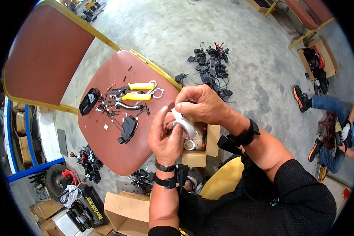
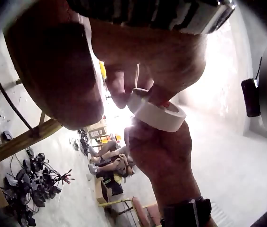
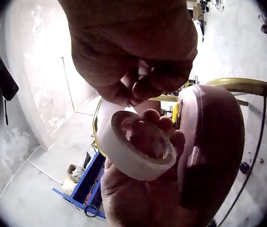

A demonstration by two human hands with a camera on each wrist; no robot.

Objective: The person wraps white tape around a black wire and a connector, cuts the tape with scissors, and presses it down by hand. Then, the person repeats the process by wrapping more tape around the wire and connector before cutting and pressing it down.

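Note:
A roll of white tape (image 1: 188,131) is held in my left hand (image 1: 164,141), its thumb and fingers around the ring. My right hand (image 1: 202,105) pinches the tape's free end, a short strip raised off the roll. In the right wrist view the roll (image 3: 135,163) lies tilted in the left palm, its round opening facing the camera. Both hands are close together just past the edge of a brown chair seat (image 1: 126,161). On that seat lie yellow-handled pliers (image 1: 139,86), a black clip-like part (image 1: 128,128) and small scraps.
Tangled black parts with cables (image 1: 212,67) lie on the concrete floor beyond the chair. Below my hands is a small cardboard box (image 1: 194,159) with another white roll (image 1: 189,145). A larger open carton (image 1: 126,208) stands at lower left. A seated person's leg (image 1: 328,104) shows at right.

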